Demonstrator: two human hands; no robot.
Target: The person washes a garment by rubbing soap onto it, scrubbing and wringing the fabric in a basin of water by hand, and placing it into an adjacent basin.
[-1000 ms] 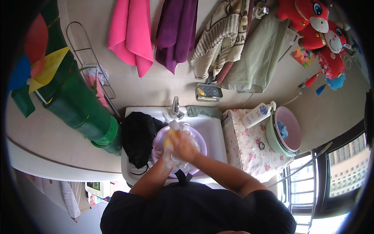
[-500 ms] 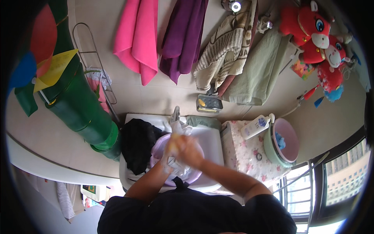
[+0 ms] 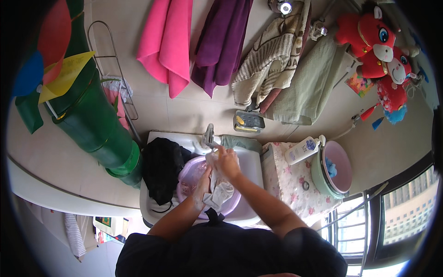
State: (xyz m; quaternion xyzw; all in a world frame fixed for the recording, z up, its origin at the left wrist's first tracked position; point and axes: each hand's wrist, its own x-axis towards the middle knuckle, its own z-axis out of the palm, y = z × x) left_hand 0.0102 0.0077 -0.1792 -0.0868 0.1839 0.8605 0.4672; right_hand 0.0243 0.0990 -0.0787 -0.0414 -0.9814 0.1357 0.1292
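Note:
Over a pale purple basin in the white sink, both my hands hold a wet white cloth. My right hand is closed round its upper part, just below the tap. At its left side, my left hand grips the same cloth, with white suds on the wrist. The lower end of the cloth hangs bunched in the basin. Water with some foam shows at the basin's left side. Black clothing lies heaped in the sink left of the basin.
Right of the sink, a flowered cloth carries a white pump bottle and stacked basins. A soap dish is on the wall above the tap. Several towels hang higher up. A tall green stacked column stands left.
My hands have gone from a blurred rubbing motion close together to a steadier hold on the cloth. The right hand is slightly higher, and more of the cloth shows below it.

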